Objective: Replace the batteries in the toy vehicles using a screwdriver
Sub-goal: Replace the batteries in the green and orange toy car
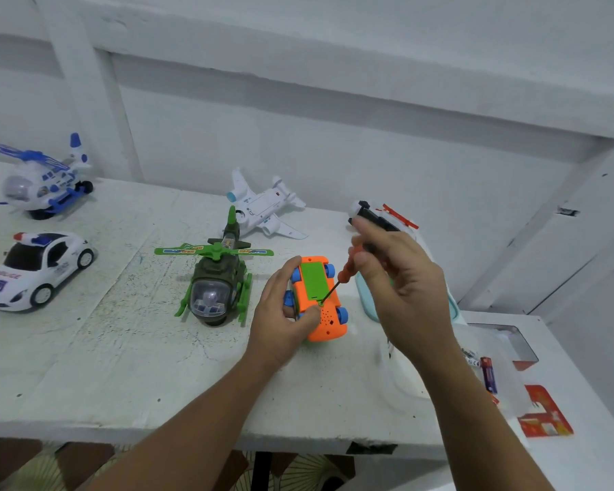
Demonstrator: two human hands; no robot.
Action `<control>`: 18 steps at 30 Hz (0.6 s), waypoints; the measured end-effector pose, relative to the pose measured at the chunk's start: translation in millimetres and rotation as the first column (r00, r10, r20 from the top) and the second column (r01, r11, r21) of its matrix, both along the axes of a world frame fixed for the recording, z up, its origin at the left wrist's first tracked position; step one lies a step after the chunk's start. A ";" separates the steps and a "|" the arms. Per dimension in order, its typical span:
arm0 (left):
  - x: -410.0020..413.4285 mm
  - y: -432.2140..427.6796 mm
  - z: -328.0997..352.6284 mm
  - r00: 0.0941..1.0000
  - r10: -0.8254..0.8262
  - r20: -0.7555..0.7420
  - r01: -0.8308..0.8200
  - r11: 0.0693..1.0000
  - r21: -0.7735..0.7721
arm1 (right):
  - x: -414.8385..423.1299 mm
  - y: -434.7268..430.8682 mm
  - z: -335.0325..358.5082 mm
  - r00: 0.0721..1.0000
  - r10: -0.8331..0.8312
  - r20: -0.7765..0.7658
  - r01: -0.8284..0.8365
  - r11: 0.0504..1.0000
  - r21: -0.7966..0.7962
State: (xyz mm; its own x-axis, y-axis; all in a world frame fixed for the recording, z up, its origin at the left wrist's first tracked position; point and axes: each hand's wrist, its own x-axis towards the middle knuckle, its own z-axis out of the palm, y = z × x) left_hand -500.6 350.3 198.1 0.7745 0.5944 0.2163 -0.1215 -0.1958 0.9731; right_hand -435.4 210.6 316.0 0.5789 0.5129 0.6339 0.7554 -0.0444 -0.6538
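Standing on scuffed white table (86,366): green helicopter (215,285); white wall (334,154) behind.

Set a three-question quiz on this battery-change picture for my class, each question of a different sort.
1. True or false: the orange car lies wheels up in the left hand.
2. The screwdriver is held by: A) the left hand, B) the right hand, C) neither.
3. Fill in: the screwdriver's tip touches the near end of the ___ cover.
Key: 1 true; 2 B; 3 green.
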 end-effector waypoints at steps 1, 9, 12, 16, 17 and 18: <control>0.3 0.0 -0.3 1.000 0.003 -0.002 -0.003 1.000 -0.001 | -0.8 -0.4 1.3 0.999 0.021 -0.029 -0.021 1.000 0.002; 0.6 -0.1 -2.7 1.000 0.018 0.008 -0.019 1.000 0.009 | -1.5 1.6 2.3 0.999 0.014 0.034 -0.012 0.999 -0.047; 1.1 0.2 -3.3 1.000 0.016 0.002 -0.016 1.000 0.007 | -1.8 0.1 1.6 1.000 0.021 0.012 -0.021 0.999 -0.043; 1.8 -0.3 -4.9 1.000 0.009 0.001 -0.009 1.000 -0.018 | -4.5 -1.4 2.2 0.996 0.073 -0.043 -0.076 0.996 -0.053; 1.7 -0.5 -4.7 1.000 0.013 0.005 -0.013 1.000 -0.019 | -4.1 -0.8 2.0 0.997 0.072 -0.029 -0.074 0.995 -0.061; 1.6 -0.5 -4.6 1.000 0.016 0.010 -0.016 1.000 -0.018 | -4.0 -0.2 2.3 0.998 0.065 -0.014 -0.066 0.996 -0.066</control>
State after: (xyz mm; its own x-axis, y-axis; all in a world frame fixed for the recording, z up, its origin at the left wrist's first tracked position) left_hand -499.1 349.8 193.6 0.7628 0.6103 0.2135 -0.1284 -0.1807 0.9751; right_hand -439.4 210.4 318.4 0.5496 0.5911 0.5904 0.7504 -0.0386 -0.6599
